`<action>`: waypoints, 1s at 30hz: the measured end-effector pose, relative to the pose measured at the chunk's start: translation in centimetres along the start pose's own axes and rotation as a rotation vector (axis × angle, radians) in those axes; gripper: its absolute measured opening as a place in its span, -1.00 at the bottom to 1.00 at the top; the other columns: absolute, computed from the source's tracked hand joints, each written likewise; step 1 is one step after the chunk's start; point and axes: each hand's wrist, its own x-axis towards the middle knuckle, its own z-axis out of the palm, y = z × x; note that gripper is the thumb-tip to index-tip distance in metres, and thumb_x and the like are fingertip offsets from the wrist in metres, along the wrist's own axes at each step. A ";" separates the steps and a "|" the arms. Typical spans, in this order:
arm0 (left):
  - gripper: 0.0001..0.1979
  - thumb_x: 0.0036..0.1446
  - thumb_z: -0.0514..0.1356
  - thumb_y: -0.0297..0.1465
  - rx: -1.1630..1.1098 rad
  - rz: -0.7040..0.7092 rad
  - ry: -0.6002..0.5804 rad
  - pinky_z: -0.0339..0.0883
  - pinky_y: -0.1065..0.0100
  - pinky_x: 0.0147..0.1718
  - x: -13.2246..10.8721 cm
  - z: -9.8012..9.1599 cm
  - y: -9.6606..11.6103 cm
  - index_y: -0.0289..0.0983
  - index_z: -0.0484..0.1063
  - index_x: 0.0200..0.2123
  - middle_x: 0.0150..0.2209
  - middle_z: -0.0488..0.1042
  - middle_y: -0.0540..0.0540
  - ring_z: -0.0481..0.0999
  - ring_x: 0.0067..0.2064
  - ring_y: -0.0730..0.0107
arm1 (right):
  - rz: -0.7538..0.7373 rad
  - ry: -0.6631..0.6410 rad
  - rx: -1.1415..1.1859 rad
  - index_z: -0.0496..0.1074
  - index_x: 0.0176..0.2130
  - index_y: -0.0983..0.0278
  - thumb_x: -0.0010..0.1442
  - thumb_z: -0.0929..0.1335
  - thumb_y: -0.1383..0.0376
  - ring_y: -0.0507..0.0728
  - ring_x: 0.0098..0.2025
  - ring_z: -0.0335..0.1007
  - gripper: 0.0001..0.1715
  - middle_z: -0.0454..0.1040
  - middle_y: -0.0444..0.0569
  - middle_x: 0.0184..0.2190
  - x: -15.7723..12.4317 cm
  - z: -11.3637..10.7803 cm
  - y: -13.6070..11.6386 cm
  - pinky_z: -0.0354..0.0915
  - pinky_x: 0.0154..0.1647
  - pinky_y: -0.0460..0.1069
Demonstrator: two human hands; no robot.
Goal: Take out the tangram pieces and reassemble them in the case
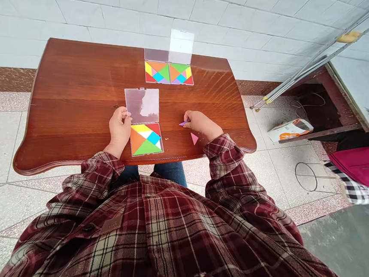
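Note:
An open tangram case (132, 154) lies near the table's front edge. Yellow, red, blue, orange and green pieces sit in it, with white gaps in the middle and at the right side. Its clear lid (144, 105) is folded back toward the wall. My left hand (119, 128) is closed, its thumb and fingers pinching the lid's left edge. To the right of the case, my right hand (200, 123) holds a purple tangram piece (183, 123) between thumb and fingers, just over the tabletop. A pink triangle (194, 138) lies on the wood below that hand.
Two more open tangram cases (169, 83), full of pieces, stand side by side at the back of the wooden table (78, 94). Metal crutches (286, 85) lean at the right, near a white carton (290, 131). Another person in a magenta garment (359, 164) is at the far right.

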 end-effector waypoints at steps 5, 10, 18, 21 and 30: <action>-0.71 0.03 0.09 -0.56 0.010 -0.016 0.006 0.52 0.29 -0.14 0.1 0.2 -0.3 -0.20 0.36 -0.16 -0.29 0.51 0.00 0.54 -0.32 0.47 | -0.207 0.109 0.083 0.42 -0.24 0.28 0.21 0.28 0.45 0.08 -0.30 0.28 -0.85 0.46 -0.06 -0.30 -2.0 0.6 -3.8 0.17 -0.21 -0.03; -0.72 0.05 0.09 -0.54 0.001 -0.014 -0.009 0.52 0.30 -0.14 0.1 0.4 -0.6 -0.19 0.35 -0.15 -0.27 0.51 0.00 0.53 -0.31 0.47 | -0.419 0.109 0.089 0.41 -0.17 0.29 0.27 0.22 0.46 0.11 -0.18 0.34 -0.78 0.48 -0.01 -0.20 -3.0 2.3 -8.9 0.19 -0.14 -0.03; -0.76 0.08 0.12 -0.50 0.017 0.019 -0.015 0.51 0.28 -0.11 0.1 0.5 -1.1 -0.20 0.35 -0.15 -0.26 0.50 0.02 0.54 -0.31 0.47 | -0.444 0.160 -0.210 0.44 -0.06 0.38 0.39 0.14 0.45 0.17 -0.16 0.38 -0.66 0.49 0.16 -0.12 -2.8 5.8 -11.4 0.23 -0.14 0.02; -0.76 0.07 0.12 -0.52 0.010 0.034 0.000 0.51 0.28 -0.11 0.1 0.7 -1.3 -0.19 0.36 -0.16 -0.28 0.50 0.03 0.54 -0.33 0.48 | -0.458 0.179 -0.237 0.44 -0.05 0.39 0.40 0.15 0.45 0.17 -0.15 0.39 -0.68 0.48 0.18 -0.12 -2.9 6.5 -11.4 0.25 -0.13 0.04; -0.68 0.03 0.10 -0.55 0.015 0.035 -0.006 0.51 0.26 -0.10 0.1 0.6 -1.4 -0.21 0.37 -0.11 -0.26 0.51 0.00 0.54 -0.30 0.46 | -0.534 0.132 0.050 0.46 -0.13 0.32 0.38 0.24 0.42 0.12 -0.12 0.36 -0.79 0.48 0.06 -0.13 -2.6 6.8 -9.7 0.24 -0.09 -0.01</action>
